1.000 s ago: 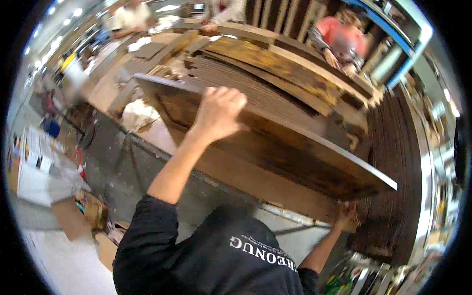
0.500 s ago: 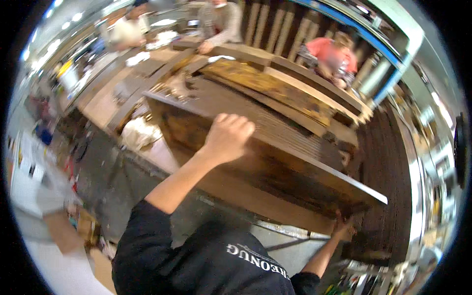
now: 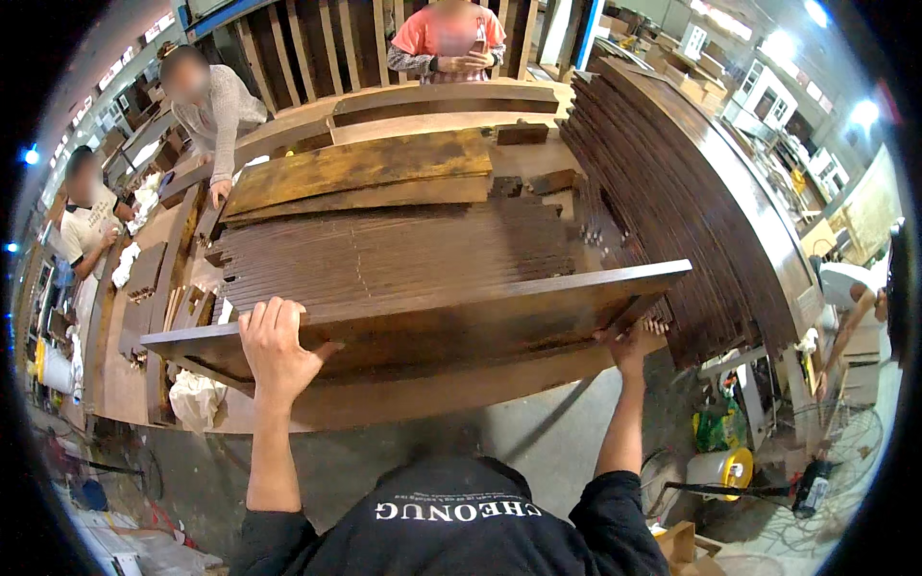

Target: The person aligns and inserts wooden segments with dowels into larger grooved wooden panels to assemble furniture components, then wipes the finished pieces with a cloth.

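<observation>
A long dark-brown wooden panel [image 3: 461, 331] stands tilted on its long edge along the near side of the worktable. My left hand [image 3: 277, 350] is closed over its upper edge near the left end, fingers over the top and thumb on the near face. At the right end my right hand [image 3: 629, 348] grips the panel low down, with some of its fingers hidden. Just behind the panel lies a layer of dark wooden strips [image 3: 384, 250]. Yellow-brown stained boards [image 3: 365, 173] rest on the far part of that layer.
A tall stack of dark boards [image 3: 663, 192] rises at the right. Crumpled white cloth [image 3: 197, 398] sits by the panel's left end. Across the table are a person in a red top [image 3: 447, 38] and one in a grey sweater [image 3: 216, 106]. A yellow-and-white bucket [image 3: 720, 472] stands on the floor.
My view has swung round to the right, and the panel now runs nearly level across it. My left hand sits closer to the panel's left end. Both hands stay on the panel.
</observation>
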Available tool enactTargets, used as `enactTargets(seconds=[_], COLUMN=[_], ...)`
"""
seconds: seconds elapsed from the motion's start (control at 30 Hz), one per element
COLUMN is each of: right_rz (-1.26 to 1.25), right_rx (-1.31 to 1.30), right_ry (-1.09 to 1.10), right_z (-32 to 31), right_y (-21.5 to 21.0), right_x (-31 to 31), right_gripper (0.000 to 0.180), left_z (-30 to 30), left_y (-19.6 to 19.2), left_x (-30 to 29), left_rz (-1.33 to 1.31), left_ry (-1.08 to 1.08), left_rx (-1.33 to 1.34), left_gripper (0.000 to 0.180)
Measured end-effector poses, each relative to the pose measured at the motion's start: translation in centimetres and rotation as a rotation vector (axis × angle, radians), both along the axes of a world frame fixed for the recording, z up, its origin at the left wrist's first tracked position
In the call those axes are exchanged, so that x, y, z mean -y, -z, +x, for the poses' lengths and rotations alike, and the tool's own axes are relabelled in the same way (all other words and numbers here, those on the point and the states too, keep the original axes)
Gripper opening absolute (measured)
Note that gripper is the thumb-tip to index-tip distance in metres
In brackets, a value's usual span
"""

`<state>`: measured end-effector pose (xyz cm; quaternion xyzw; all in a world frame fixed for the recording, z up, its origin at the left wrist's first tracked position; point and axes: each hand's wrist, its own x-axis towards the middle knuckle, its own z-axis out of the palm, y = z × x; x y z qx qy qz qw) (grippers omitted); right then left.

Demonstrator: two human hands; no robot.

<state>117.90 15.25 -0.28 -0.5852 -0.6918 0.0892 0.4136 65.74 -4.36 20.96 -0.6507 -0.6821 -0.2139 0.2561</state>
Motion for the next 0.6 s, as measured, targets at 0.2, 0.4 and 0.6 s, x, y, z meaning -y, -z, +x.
enactTargets(seconds=[0.2, 0.4, 0.6], right_rz=[-0.068, -0.278, -0.081], right_rx=[0.137, -0.653, -0.528], right_ry=[0.173, -0.247, -0.243], right_z=[-3.1, -5.9, -3.5], right_y=[-1.5, -10.7, 1.0], right_x=[1.2, 1.4, -0.5], right_gripper=[0.085, 0.102, 0.106], left_z=[-0.1, -1.1, 3.8], left_y=[-0.5, -6.3, -1.8], left_x=[0.9, 2.6, -1.6], left_rz=[0.006, -0.086, -0.131], left_ry=[-0.029, 0.0, 0.038], left_rx=[0.017, 0.196, 0.065], left_gripper=[0.06, 0.058, 0.055])
